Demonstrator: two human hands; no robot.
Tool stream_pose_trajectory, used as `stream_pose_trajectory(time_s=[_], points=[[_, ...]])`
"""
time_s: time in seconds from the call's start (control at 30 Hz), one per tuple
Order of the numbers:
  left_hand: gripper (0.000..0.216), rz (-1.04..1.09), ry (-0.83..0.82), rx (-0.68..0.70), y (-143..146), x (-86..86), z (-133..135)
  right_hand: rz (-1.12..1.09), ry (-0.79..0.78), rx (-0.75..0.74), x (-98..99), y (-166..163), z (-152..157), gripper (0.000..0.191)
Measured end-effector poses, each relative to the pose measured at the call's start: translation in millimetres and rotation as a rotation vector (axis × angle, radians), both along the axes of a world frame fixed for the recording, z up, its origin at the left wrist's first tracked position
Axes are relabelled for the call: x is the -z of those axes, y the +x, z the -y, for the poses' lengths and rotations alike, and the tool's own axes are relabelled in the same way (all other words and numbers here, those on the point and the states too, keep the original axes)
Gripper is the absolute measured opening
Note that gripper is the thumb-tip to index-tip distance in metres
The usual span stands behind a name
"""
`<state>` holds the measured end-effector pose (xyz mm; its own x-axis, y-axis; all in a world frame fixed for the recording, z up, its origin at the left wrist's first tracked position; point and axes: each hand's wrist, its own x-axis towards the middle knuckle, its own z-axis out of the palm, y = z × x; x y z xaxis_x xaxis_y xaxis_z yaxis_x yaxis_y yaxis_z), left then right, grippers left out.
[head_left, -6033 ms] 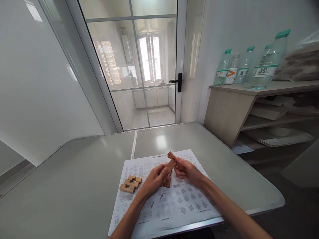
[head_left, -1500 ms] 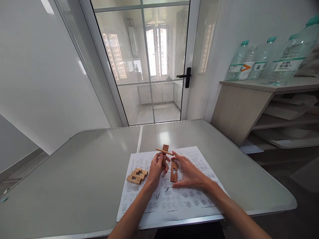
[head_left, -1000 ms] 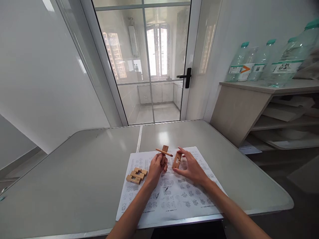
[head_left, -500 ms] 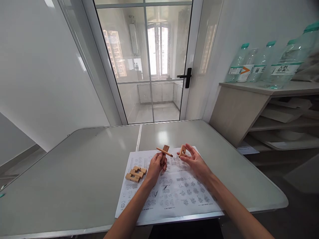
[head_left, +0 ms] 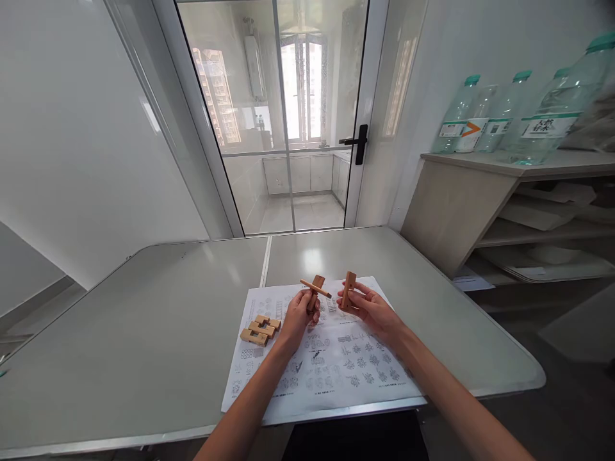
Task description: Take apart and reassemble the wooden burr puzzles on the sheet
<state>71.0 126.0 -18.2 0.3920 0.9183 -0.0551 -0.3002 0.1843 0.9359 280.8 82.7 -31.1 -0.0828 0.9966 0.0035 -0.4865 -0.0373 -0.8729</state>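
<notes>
My left hand grips two crossed wooden puzzle pieces, a thin one lying across a wider block. Held upright between the fingers of my right hand is a notched wooden puzzle piece, apart from the crossed pair. Both hands are raised over a printed sheet covered in small line drawings. Several more notched wooden blocks lie side by side on the sheet, left of my left hand.
The grey table extends to both sides. Beyond it stands a glazed door with a black handle. At right, a shelf unit carries several clear plastic bottles with green caps.
My right hand has turned its wooden piece more upright, so a long side now shows. The left hand holds its crossed pieces much as before. The view has shifted slightly.
</notes>
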Motion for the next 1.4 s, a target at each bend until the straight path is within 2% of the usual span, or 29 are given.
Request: stream_pose_trajectory(time_s=[0.1,0.33,0.5,0.63,0.9,1.27,1.4], points=[[0.037,0.003,-0.005,0.005,0.2,0.4,-0.2,0.005,-0.039,-0.018,-0.7,-0.7,1.4,0.047],[0.038,0.033,-0.019,0.021,0.5,-0.2,-0.2,0.026,-0.043,-0.065,-2.7,-3.5,1.7,0.042],[0.04,0.061,-0.038,0.065,2.1,-1.5,0.9,0.067,0.007,-0.18,-2.0,-3.1,4.2,0.048],[0.04,0.071,-0.048,0.108,2.9,-1.0,1.7,0.118,0.046,-0.211,-3.3,-3.6,6.2,0.047],[0.038,0.053,-0.061,0.172,1.3,2.7,1.5,0.242,0.092,-0.167,-7.9,-5.8,8.6,0.047],[0.041,0.059,-0.125,0.215,1.4,-3.1,3.6,0.267,0.134,-0.146,-1.5,-4.1,4.9,0.043],[0.036,0.058,-0.145,0.209,1.1,-4.8,4.4,0.261,0.123,-0.122,-1.6,-3.7,6.0,0.036]])
